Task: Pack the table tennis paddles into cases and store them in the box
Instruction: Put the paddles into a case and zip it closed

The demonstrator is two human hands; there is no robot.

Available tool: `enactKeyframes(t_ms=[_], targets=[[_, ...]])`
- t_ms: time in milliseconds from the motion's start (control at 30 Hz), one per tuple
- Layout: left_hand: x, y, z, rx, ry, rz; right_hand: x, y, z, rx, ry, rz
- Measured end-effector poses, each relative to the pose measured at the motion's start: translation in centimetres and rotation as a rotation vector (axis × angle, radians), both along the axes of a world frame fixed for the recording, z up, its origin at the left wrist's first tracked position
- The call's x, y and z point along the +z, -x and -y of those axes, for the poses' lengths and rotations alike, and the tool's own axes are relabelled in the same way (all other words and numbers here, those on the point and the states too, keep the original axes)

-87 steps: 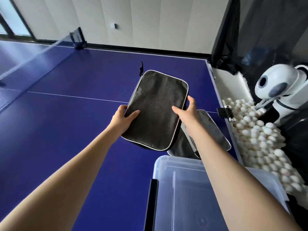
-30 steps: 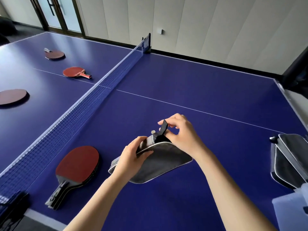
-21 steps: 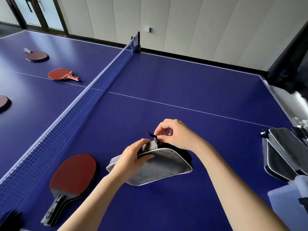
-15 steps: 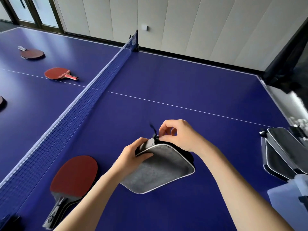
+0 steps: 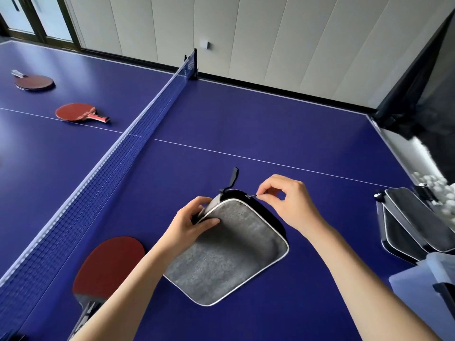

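A grey paddle case (image 5: 229, 252) with white piping is held just above the blue table (image 5: 270, 134), tilted. My left hand (image 5: 194, 222) grips its upper left corner. My right hand (image 5: 288, 200) pinches the small metal zipper pull (image 5: 251, 196) at the case's top edge, where a dark gap shows along the zip. A black strap (image 5: 232, 179) sticks up from the top corner. A red paddle (image 5: 105, 269) lies on the table at the lower left, beside my left forearm, on top of at least one more paddle.
The net (image 5: 118, 153) runs diagonally across the table. Beyond it lie two more red paddles (image 5: 76, 112) (image 5: 34, 82). Stacked grey cases (image 5: 416, 222) rest at the right table edge, by a clear plastic box (image 5: 423, 291). White balls (image 5: 435, 183) fill a tray past the right edge.
The case, held flat over the box earlier, now sits above the middle of the table. My right hand has pulled the zipper pull rightward along the top edge, and the black strap stands free.
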State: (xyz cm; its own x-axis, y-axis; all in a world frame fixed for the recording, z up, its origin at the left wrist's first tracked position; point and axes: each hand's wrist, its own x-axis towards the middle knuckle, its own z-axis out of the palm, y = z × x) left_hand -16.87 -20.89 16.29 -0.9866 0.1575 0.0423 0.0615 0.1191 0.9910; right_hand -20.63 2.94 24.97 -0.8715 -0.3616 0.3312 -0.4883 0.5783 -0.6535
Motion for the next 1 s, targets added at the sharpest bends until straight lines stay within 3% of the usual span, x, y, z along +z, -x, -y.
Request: enactKeyframes(t_ms=[333,1000], targets=[[-1.0,0.1,2.1,0.206,-0.496,0.333,-2.1,-1.5,-3.8,-0.266,0.08,0.006],[0.1,2.7,-1.1,0.706,-0.611,0.42,-12.0,-12.1,-3.9,-0.503,0.093,0.038]])
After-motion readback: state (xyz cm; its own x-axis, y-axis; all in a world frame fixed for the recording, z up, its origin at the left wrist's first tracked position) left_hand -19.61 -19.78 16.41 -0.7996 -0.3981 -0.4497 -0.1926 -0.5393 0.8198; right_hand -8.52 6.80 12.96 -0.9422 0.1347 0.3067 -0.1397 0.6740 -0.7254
